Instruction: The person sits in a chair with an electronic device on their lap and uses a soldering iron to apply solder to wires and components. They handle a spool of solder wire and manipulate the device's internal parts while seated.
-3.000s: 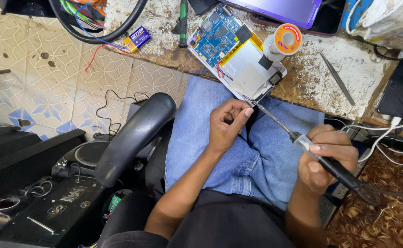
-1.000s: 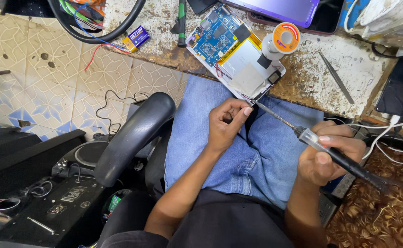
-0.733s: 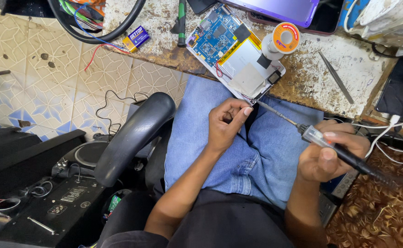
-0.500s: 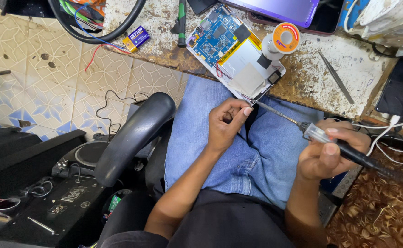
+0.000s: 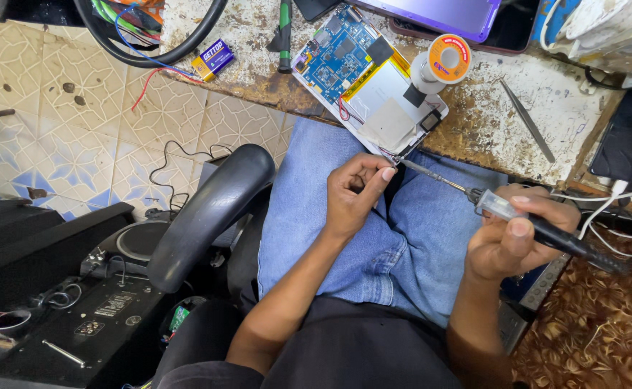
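Note:
An opened tablet [image 5: 362, 79] with a blue circuit board and a silver battery lies at the worn workbench [image 5: 474, 126] edge. My right hand [image 5: 514, 234] grips a black soldering iron [image 5: 525, 220], its tip touching the tablet's near corner. My left hand [image 5: 355, 191] is pinched shut beside that corner, fingertips meeting the iron's tip; whether it holds a thin wire I cannot tell. Both hands hover over my lap in blue jeans.
A solder spool [image 5: 442, 63], tweezers [image 5: 527, 119], a screwdriver [image 5: 285, 34], a small rectangular battery [image 5: 212, 59] and a purple device [image 5: 438, 13] lie on the bench. A black chair armrest [image 5: 208, 212] stands left of my lap. Cables [image 5: 604, 205] trail at right.
My right hand has shifted the soldering iron slightly up and right while its tip stays at the tablet's corner. The left hand has not moved.

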